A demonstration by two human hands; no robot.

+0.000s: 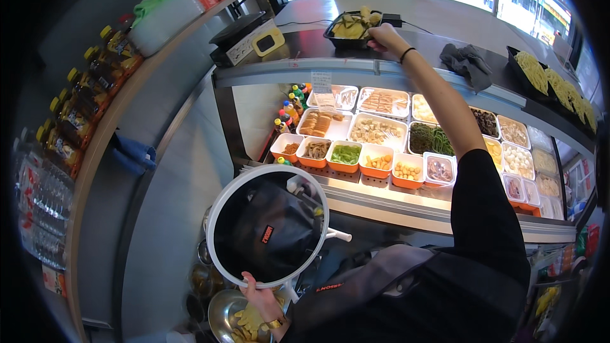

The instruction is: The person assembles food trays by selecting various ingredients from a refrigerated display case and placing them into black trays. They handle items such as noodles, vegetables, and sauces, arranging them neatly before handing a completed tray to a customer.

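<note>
My right hand (pixel 385 39) reaches over the glass display case and grips the right end of a black plastic tray (pixel 350 45). Pale yellow slices of food (pixel 353 31) with green strips are heaped in that tray, on the dark countertop. Low in front of my body, my left hand (pixel 257 295) holds the edge of a round white-rimmed piece (pixel 267 224), which looks like a mirror. Its dark face reflects an apron, and white pegs jut from its rim. Just below that hand is a metal bowl (pixel 217 312) with yellow slices inside.
The lit display case holds rows of food tubs (pixel 345 153). A scale (pixel 238 31), a yellow timer (pixel 268 41) and a grey cloth (pixel 467 64) rest on the counter. Noodle trays (pixel 548 81) are at right. Drink bottles (pixel 78 100) line the left shelf.
</note>
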